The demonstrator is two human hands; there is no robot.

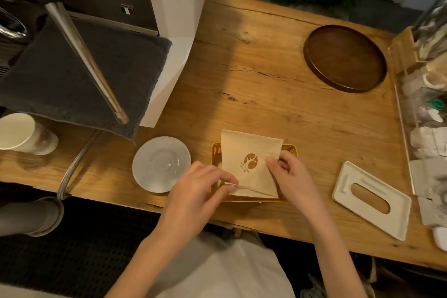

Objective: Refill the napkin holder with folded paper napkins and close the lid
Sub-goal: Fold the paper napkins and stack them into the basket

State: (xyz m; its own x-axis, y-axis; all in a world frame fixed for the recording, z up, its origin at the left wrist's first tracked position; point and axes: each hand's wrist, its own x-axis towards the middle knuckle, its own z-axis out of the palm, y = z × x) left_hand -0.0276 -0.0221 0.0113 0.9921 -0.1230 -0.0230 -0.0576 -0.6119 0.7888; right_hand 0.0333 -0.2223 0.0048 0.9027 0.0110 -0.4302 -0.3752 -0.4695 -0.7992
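Currently, one folded napkin (249, 164) with a brown logo lies over one yellow holder (216, 152) near the front edge of the wooden surface (266, 84). The left hand (198, 189) pinches its near-left corner with curled fingers. The right hand (292, 176) pinches its right edge. One white slotted lid (394, 222) lies flat to the right, apart from the holder. One saucer (161, 164) sits just left of the holder, and one round dark tray (344, 58) rests farther back.

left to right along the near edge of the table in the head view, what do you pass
white cup → white saucer → left hand → printed napkin → right hand → white slotted lid
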